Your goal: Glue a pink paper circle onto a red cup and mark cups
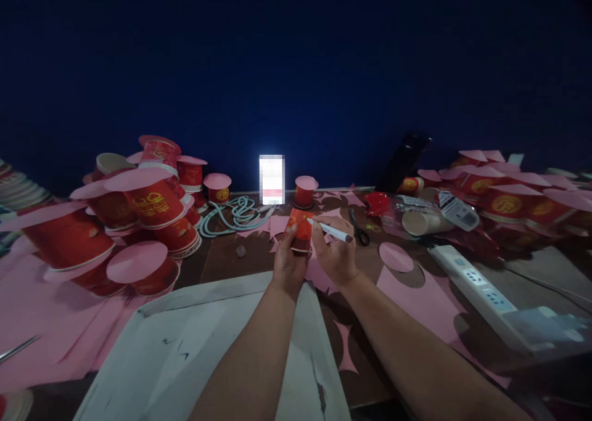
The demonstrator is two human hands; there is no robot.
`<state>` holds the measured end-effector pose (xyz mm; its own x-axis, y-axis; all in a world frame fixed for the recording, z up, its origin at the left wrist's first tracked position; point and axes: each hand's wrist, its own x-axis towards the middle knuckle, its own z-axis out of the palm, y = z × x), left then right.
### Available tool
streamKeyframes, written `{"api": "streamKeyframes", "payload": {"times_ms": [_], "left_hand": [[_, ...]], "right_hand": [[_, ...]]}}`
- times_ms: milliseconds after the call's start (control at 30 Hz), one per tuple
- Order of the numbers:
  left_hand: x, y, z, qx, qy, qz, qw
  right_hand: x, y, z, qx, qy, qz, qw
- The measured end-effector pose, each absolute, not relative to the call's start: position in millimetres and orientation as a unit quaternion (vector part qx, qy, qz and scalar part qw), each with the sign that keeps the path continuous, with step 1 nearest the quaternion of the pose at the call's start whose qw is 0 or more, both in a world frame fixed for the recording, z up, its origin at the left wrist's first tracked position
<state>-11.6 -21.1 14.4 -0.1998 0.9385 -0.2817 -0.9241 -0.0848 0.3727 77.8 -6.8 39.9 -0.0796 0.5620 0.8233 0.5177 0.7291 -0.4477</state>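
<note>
My left hand [287, 257] is closed around a red paper cup [301, 230], which it holds over the near part of the table. In my right hand [333, 256] is a white marker [333, 230] with a dark end; its tip meets the cup's side or is very close to it. Just behind the cup stands another red cup with a pink paper disc [306, 182] on top. Pink paper scraps [340, 214] lie around both hands, and dark-handled scissors [361, 233] rest to the right of the marker.
A white tray [185, 322] lies under my forearms. Stacked red cups with pink discs [152, 202] crowd the left; more [504, 202] stand at right. A coiled light-blue cable [231, 216], a glowing blurred screen [272, 179] and a power strip [467, 273] are also here.
</note>
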Motion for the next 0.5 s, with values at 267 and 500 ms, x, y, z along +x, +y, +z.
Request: {"api": "streamKeyframes", "payload": {"times_ms": [267, 500], "left_hand": [[-12.3, -21.9, 15.2, 0.014, 0.239, 0.732, 0.638], [-14.7, -20.9, 14.7, 0.029, 0.22, 0.73, 0.646]], "right_hand": [[79.0, -5.4, 37.9, -0.359, -0.73, 0.077, 0.577], [80.9, -1.0, 33.5, -0.365, -0.657, 0.218, 0.623]]}}
